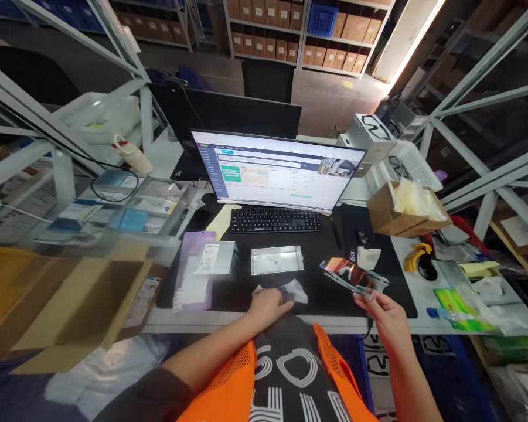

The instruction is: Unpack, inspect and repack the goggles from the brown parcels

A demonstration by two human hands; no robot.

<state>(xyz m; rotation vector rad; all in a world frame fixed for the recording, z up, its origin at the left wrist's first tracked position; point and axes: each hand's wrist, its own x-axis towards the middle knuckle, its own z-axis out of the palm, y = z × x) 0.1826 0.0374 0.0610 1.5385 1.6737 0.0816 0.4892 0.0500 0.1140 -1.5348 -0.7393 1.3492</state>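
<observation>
My right hand pinches a pair of sports sunglasses by the near end, holding them over the right side of the black desk mat. Their wide one-piece lens is orange and mirrored. At the mat's front edge, close to my body, my left hand is closed on a crumpled white and dark wrapping. What lies under its fingers is hidden. An open silvery-white box lies just beyond that hand. Left of it stand a small white carton and a purple-edged plastic pouch.
A lit monitor and a black keyboard stand behind. On the right are a mouse, a brown carton of pale packets and a yellow tape dispenser. An open cardboard box sits at the left.
</observation>
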